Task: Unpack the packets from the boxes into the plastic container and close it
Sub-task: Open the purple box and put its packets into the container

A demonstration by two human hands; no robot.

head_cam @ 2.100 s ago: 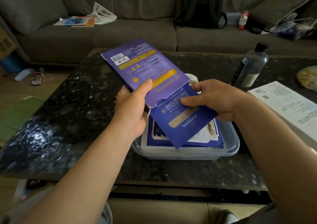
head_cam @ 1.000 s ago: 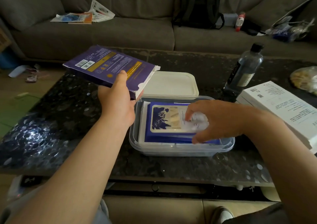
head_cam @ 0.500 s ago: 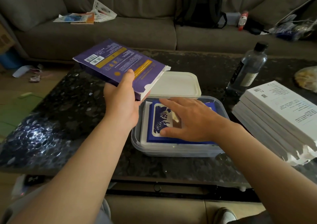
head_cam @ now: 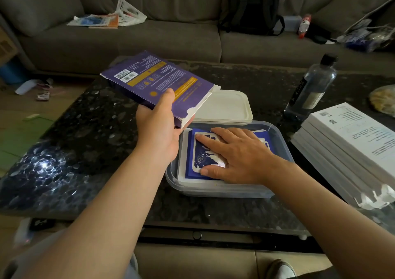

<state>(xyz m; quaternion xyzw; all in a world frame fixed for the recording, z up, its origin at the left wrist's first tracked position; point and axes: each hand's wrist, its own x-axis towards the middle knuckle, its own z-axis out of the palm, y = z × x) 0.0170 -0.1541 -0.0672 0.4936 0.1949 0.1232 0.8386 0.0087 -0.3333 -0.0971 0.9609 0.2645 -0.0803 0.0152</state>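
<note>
The left hand [head_cam: 158,126] grips a purple box [head_cam: 158,86] at centre frame, tilted, its torn end toward the white lid [head_cam: 226,107]. The right hand [head_cam: 237,154] lies flat, fingers spread, on the blue-and-white packets [head_cam: 198,161] – stacked inside the clear plastic container [head_cam: 282,141], lower centre.

One purple box [head_cam: 158,86], one bottle [head_cam: 310,88], one container [head_cam: 213,190] (clear)
</note>
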